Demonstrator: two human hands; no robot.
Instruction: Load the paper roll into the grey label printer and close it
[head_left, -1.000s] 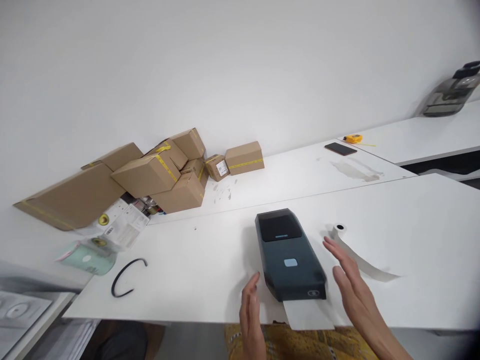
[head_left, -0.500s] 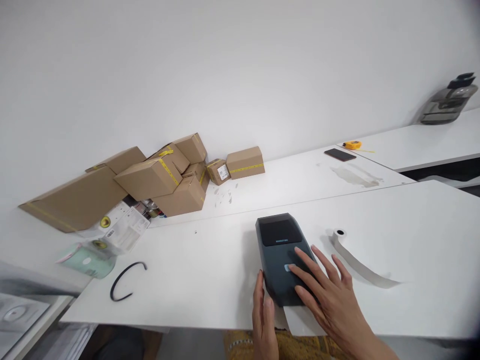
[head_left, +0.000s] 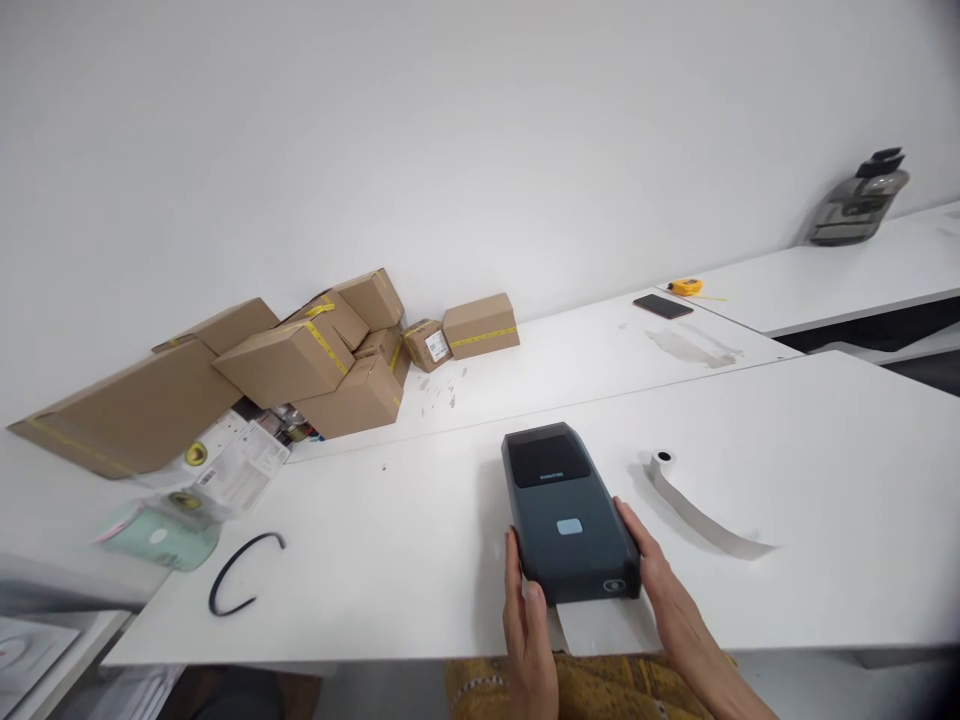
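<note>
A dark teal label printer (head_left: 568,552) lies on the white table in front of me, with a black panel at its far end and a light blue square button (head_left: 569,526) on top. White paper (head_left: 604,625) sticks out from under its near edge. My left hand (head_left: 529,640) holds the printer's left side, thumb by the near corner. Along the opposite side, my right hand (head_left: 667,600) grips it with the fingers partly hidden. To the right lies a small white paper roll (head_left: 663,460), its strip (head_left: 709,522) unrolled toward me.
Cardboard boxes (head_left: 285,362) are piled at the back left. Nearer are a mint green pouch (head_left: 161,535) and a black curved band (head_left: 219,580). A phone (head_left: 663,306), a yellow tape measure (head_left: 685,287) and a dark bottle (head_left: 859,205) stand farther right. The table edge (head_left: 360,661) runs close to me.
My right hand has moved off the top of the printer, near the button, to its right side. My left hand stays at the left side. The view has shifted slightly.
</note>
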